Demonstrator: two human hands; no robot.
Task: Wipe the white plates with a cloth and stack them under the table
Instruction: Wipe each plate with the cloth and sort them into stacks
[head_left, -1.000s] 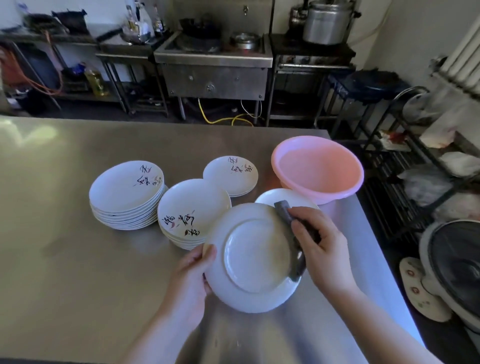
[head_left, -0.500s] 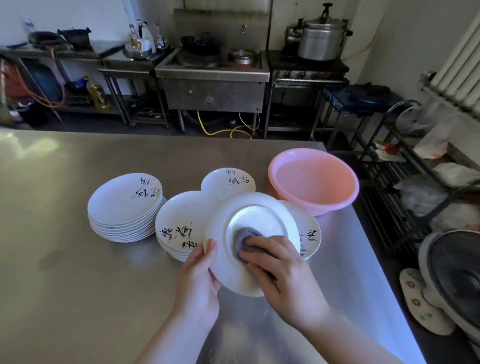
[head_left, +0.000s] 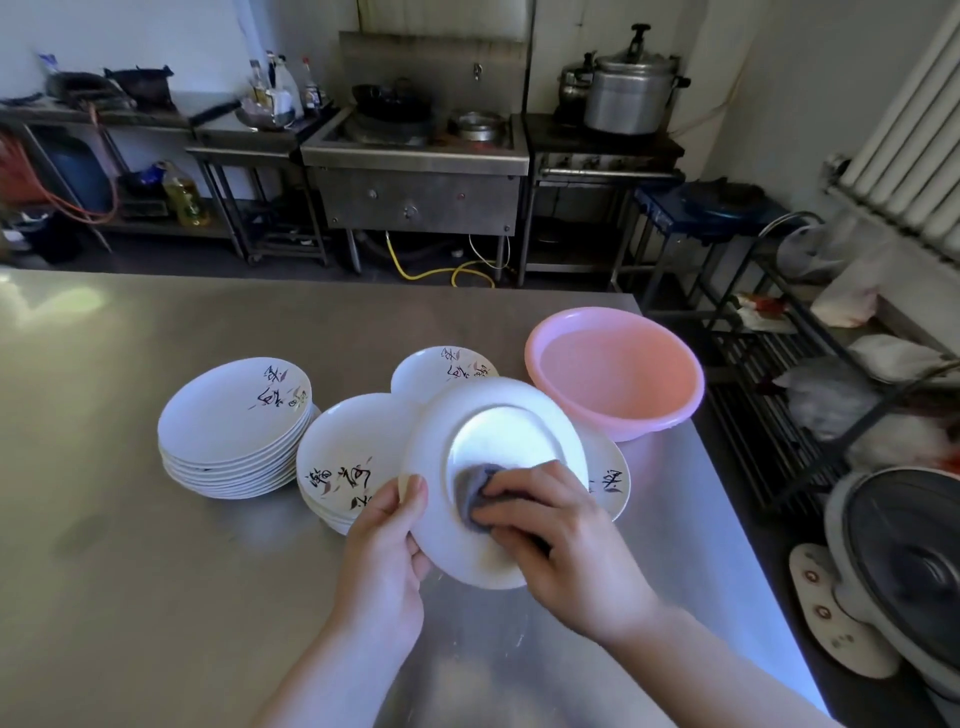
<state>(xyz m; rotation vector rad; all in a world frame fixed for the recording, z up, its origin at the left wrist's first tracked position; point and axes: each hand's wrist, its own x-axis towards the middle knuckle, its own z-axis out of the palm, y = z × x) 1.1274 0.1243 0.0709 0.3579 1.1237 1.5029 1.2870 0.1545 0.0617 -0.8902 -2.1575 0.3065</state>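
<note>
Right now the left hand (head_left: 387, 551) grips the upturned plate (head_left: 493, 467) by its rim above the tabletop (head_left: 104, 571) while the right hand (head_left: 550, 535) presses the cloth (head_left: 475, 488) to its underside, best swept in full circles out to the edge.

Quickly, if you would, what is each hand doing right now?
Left hand: grips the rim of the upturned plate.
Right hand: presses the grey cloth onto that plate.
</note>
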